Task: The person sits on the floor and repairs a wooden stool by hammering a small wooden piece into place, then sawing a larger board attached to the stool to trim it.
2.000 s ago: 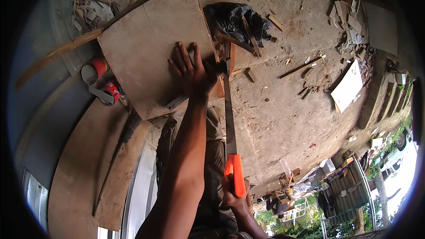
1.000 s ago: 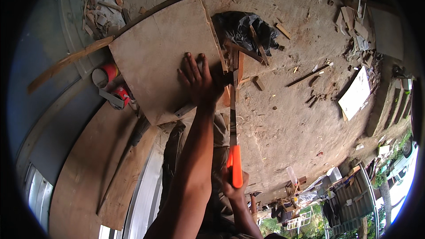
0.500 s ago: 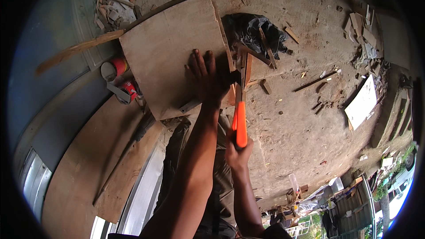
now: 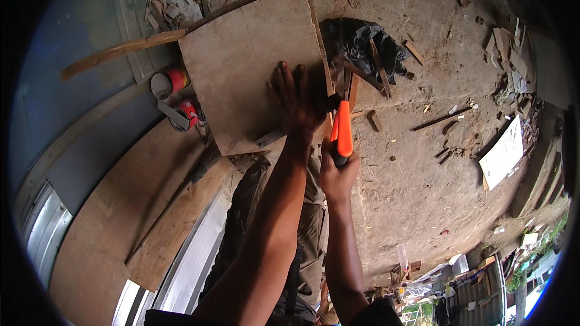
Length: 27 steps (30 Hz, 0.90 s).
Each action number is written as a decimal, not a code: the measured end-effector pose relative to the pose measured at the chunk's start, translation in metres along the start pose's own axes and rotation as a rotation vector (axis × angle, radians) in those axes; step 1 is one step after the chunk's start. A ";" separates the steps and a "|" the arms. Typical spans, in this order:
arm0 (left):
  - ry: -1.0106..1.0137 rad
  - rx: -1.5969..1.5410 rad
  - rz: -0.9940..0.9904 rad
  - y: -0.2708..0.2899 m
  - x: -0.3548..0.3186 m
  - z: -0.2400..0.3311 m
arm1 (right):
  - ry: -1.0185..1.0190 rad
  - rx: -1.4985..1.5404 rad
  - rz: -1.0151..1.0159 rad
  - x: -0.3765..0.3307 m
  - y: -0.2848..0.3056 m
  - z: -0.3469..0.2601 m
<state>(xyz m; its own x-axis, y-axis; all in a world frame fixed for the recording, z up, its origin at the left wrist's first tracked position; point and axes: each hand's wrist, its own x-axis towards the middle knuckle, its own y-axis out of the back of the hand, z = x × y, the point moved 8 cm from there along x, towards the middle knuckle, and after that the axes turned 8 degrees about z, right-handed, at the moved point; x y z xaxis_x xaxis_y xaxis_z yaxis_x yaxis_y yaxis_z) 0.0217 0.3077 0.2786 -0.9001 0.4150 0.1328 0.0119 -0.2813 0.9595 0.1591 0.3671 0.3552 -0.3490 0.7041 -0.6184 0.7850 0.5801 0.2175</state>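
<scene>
My left hand (image 4: 297, 105) lies on a pale wooden board (image 4: 254, 36), its fingers spread. In my right hand (image 4: 338, 175) is the orange and black handle of a handsaw (image 4: 344, 130), which I grip with curled fingers. The saw's blade points away from me along the board's right edge, close beside my left hand. A small dark shape (image 4: 331, 102) shows between that hand and the saw; I cannot make out what it is. Near my left wrist a dark bar (image 4: 270, 138) rests at the board's near edge.
Two red cans (image 4: 176, 79) stand left of the board. A crumpled black plastic bag (image 4: 362, 45) lies beyond the saw, with a narrow wood strip (image 4: 380, 67) across it. Wood scraps (image 4: 444, 118) and a white sheet (image 4: 501, 154) litter the dirt floor. Larger planks (image 4: 106, 223) sit at lower left.
The saw and my right hand have moved away from me, bringing the orange handle up beside my left hand. My left hand stays on the board. The whole view has shifted slightly.
</scene>
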 end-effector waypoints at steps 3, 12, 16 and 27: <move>0.044 0.030 -0.124 0.001 0.005 0.003 | -0.030 0.004 -0.005 -0.081 0.027 -0.003; 0.046 -0.030 -0.074 -0.001 0.003 -0.001 | -0.168 -0.071 -0.056 -0.068 0.034 -0.010; -0.013 -0.075 -0.074 -0.009 0.001 0.001 | -0.091 -0.058 -0.013 0.015 -0.004 -0.007; -0.022 0.048 -0.123 -0.004 -0.001 0.000 | -0.050 -0.107 -0.106 -0.127 0.060 -0.016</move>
<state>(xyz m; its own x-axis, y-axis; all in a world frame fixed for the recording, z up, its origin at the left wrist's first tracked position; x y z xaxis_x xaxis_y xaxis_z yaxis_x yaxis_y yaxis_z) 0.0225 0.3090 0.2743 -0.8862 0.4630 0.0181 -0.0771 -0.1858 0.9796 0.2420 0.3193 0.4586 -0.3991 0.6167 -0.6785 0.6851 0.6924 0.2264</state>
